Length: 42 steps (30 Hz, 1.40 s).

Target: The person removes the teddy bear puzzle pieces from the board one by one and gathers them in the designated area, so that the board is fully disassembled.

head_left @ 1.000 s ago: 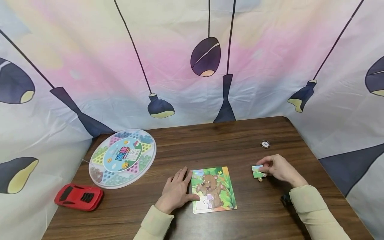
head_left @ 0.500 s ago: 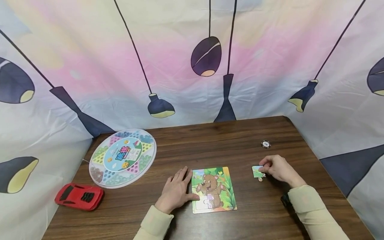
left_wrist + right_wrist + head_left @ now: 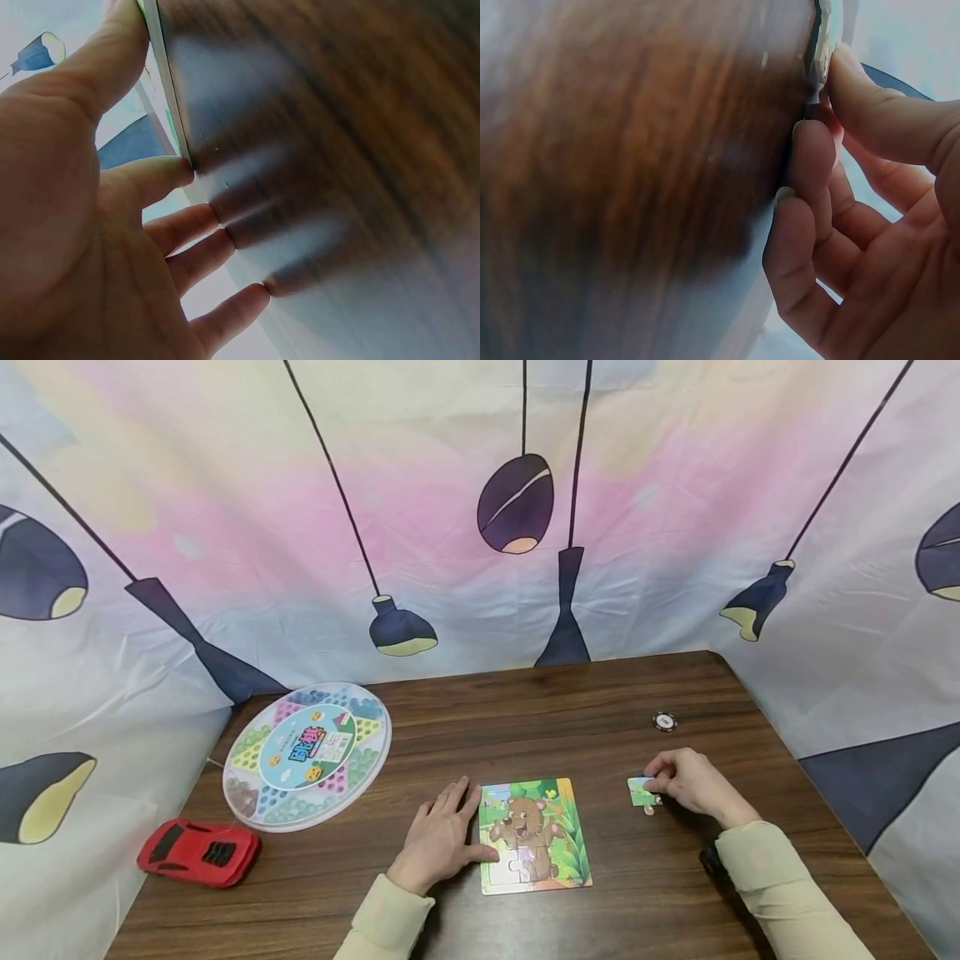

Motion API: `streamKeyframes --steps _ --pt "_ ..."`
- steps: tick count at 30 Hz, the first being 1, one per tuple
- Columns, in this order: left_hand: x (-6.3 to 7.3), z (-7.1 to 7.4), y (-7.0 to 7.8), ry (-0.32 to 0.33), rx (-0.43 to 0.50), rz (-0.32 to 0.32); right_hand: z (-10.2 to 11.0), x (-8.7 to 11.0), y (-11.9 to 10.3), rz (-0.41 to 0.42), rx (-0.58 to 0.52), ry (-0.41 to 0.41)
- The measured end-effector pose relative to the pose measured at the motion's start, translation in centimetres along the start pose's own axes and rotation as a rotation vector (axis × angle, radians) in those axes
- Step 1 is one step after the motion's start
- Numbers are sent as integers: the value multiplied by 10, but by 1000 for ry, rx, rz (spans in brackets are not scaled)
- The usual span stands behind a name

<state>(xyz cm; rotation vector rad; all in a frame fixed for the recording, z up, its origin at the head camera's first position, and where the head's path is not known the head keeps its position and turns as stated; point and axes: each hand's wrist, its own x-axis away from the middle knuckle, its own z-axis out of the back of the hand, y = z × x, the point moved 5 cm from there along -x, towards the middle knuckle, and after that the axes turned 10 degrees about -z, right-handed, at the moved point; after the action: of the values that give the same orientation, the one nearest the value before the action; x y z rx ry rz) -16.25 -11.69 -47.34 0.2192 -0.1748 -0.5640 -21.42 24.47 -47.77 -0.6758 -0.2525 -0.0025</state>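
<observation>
A square jigsaw puzzle (image 3: 536,835) with a bear picture lies flat on the brown table. The lower left of its tray shows a pale gap. My left hand (image 3: 437,843) lies at the puzzle's left side, its thumb over the edge. In the left wrist view, the spread fingertips (image 3: 251,300) touch the table beside the board's edge. Farther right, my right hand (image 3: 693,781) pinches a green puzzle piece (image 3: 641,792) with a brown tab. The right wrist view shows the thumb (image 3: 847,71) against the piece's edge (image 3: 823,45), with the other fingers curled below.
A round Chinese checkers set (image 3: 307,758) under a clear lid lies at the back left. Nearer stands a red toy car (image 3: 198,852). Behind my right hand lies a black-and-white poker chip (image 3: 664,721). A printed cloth (image 3: 465,602) hangs along the table's back edge.
My right hand and the piece in it have shifted very slightly left. The left hand and the puzzle board have stayed in place.
</observation>
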Motion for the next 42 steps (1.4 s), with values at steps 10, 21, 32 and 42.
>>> streamKeyframes --steps 10,21,32,42 --pt "1 -1 0 -7 -4 1 -1 -1 -1 -24 13 3" --pt "1 -2 0 -7 -5 0 -4 -2 1 -38 24 7" --pt "-1 -3 1 -9 3 -5 6 5 -4 -16 1 21" --pt "0 -3 0 12 -35 -3 -32 11 -93 287 111 9"
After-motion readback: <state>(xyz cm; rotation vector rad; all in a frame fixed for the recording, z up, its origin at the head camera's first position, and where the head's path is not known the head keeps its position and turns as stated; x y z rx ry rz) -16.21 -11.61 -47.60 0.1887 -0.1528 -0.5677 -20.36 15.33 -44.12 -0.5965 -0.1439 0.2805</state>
